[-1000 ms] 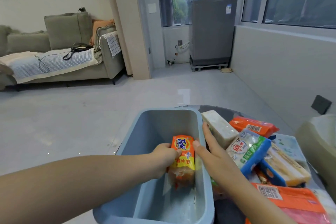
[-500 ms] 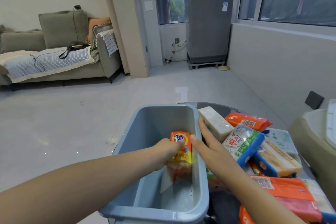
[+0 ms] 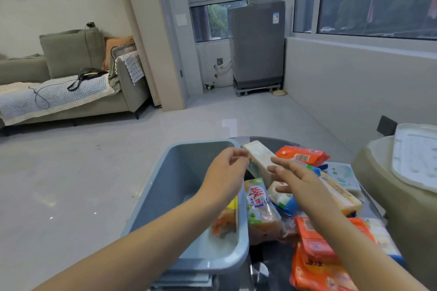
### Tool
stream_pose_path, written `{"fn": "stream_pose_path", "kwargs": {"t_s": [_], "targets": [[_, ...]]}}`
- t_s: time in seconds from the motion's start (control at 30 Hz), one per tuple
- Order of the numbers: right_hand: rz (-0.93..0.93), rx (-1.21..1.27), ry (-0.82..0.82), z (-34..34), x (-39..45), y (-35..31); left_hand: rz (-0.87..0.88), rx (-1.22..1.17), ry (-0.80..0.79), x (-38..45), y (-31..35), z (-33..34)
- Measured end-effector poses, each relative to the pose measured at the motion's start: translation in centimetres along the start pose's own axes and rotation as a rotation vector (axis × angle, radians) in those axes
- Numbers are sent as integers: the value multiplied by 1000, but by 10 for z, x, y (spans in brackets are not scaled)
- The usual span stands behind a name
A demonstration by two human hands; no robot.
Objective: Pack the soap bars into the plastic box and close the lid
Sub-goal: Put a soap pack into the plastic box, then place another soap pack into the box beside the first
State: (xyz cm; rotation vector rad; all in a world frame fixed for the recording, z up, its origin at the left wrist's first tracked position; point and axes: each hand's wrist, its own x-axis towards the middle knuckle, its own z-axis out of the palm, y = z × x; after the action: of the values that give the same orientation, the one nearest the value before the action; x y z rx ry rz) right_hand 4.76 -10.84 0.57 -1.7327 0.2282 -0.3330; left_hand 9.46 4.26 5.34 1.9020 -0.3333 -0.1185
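Observation:
The grey-blue plastic box [image 3: 165, 191] stands open on the dark round table. An orange and yellow soap bar [image 3: 225, 220] lies inside against its right wall, partly hidden by my left wrist. My left hand [image 3: 224, 170] hovers over the box's right rim, fingers loosely curled and holding nothing. My right hand [image 3: 295, 177] is spread open above the pile of wrapped soap bars to the right of the box. A white soap bar [image 3: 259, 158] lies between the two hands. A bar in a clear wrapper with red lettering [image 3: 260, 205] leans on the box's outer wall.
Orange soap packs [image 3: 312, 250] fill the near right of the table; another orange pack [image 3: 300, 155] lies at the back. The white lid [image 3: 416, 158] rests on a beige seat [image 3: 387, 196] to the right. Tiled floor lies to the left of the box.
My left hand has let go of the orange and yellow bar and risen out of the box. My right hand has moved right, off the rim, over the pile.

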Motion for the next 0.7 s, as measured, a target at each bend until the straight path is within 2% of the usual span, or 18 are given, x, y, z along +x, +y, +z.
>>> {"fn": "stream_pose_path", "kwargs": {"t_s": [0.13,0.27,0.43,0.53,0.7], "targets": [[0,-1,38,-35,0,3,119,94,-32,-2,17,30],[18,-80,64,-60,0,8,41,137,-188,14,25,64],[30,-309,-49,-58,-6,22,-1,563,-280,40,14,72],[42,-407,-146,-44,-8,31,-102,707,-408,54,13,64],[40,-683,-185,-28,-5,33,-89,1088,-572,74,21,68]]}}
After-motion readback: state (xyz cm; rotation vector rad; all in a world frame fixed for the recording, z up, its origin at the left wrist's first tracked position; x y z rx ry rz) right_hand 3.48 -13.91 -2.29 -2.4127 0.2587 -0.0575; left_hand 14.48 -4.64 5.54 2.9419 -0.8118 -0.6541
